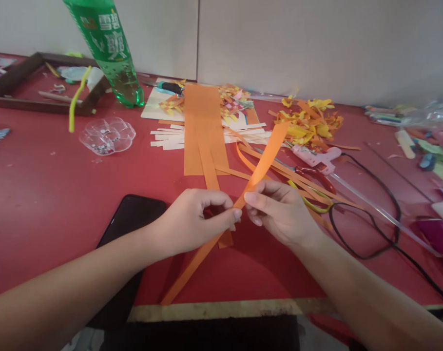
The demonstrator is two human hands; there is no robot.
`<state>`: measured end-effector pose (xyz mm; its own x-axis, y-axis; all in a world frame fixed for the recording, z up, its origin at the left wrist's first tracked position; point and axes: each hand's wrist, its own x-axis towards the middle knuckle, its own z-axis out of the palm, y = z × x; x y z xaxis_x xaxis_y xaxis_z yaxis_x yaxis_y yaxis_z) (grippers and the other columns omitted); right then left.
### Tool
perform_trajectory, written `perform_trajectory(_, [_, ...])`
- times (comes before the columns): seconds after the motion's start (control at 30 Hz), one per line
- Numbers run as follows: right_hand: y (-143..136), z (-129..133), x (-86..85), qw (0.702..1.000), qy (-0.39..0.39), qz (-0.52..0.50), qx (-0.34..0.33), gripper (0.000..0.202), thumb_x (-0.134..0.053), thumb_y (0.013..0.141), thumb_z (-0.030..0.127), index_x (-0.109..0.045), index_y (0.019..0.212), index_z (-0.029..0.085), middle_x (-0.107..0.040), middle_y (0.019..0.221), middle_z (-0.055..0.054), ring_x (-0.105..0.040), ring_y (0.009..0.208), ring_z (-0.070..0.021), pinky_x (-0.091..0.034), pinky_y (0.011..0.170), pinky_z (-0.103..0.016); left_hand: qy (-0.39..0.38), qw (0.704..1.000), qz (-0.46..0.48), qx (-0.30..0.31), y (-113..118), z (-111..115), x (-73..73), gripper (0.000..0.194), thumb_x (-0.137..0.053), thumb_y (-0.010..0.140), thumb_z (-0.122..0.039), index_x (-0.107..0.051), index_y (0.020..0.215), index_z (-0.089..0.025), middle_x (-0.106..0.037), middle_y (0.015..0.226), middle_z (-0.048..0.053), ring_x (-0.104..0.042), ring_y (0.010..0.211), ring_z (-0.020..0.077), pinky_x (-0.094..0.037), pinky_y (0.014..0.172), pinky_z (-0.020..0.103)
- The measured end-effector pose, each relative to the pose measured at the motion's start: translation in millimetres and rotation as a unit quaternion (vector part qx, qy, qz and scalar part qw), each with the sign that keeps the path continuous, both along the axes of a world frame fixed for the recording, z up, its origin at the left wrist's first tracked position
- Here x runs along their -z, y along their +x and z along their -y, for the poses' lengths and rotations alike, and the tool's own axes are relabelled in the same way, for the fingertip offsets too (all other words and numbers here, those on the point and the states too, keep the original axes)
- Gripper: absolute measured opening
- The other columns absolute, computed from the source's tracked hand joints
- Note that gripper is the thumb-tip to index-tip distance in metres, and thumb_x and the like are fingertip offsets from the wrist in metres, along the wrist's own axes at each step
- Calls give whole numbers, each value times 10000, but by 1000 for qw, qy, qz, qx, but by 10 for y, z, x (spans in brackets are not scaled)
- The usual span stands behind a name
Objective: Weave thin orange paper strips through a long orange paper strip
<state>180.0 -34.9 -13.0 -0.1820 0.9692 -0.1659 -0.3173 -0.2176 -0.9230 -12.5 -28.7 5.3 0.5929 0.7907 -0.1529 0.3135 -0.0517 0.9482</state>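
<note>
Between both hands slants a long orange paper strip (265,161), its upper end pointing away to the right and its lower end near the table's front edge. My left hand (197,219) pinches it at the middle with thumb and fingertips. Just to the right, my right hand (279,207) pinches the same strip between thumb and fingers. Beneath the left hand a second orange strip (209,168) lies on the table, partly hidden. It overlaps a wide sheet of orange paper (202,112).
A black phone (141,214) lies left, below a clear petal-shaped tray (107,136) and a green bottle (113,58). Rightward are scissors (316,178), a pink glue gun (318,158) with a black cord (394,195), and yellow-orange paper scraps (312,122). White strips (170,136) flank the sheet.
</note>
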Motion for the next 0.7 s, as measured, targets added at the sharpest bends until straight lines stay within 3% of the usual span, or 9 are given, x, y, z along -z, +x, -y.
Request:
perform_trajectory(0.23, [8,29,77,999,10,23,-43,167,-829,730,231,-690,649,186,-637,555,42,-511,406,-50,-371,383,-176,15,1000,-7,-15,8,2,-1,242,-561,924,-321,-656,756,-175,-705,730,-30,-620,680,90,-440,602,179])
perform_trajectory(0.5, [-16,-8,19,1000,-8,-2,4,228,-853,687,237,-658,586,176,-589,486,46,-486,383,-57,-360,368,-181,10,1000,-23,-4,8,-7,8,276,-571,906,-330,-618,683,-173,-692,677,-18,-595,619,109,-438,572,213])
perform_trajectory(0.7, [-19,9,70,999,4,-2,-36,227,-832,729,257,-641,636,175,-616,535,43,-501,407,-53,-362,384,-177,40,999,-16,3,14,11,9,245,-546,933,-306,-679,777,-172,-705,708,-28,-615,635,82,-444,583,173])
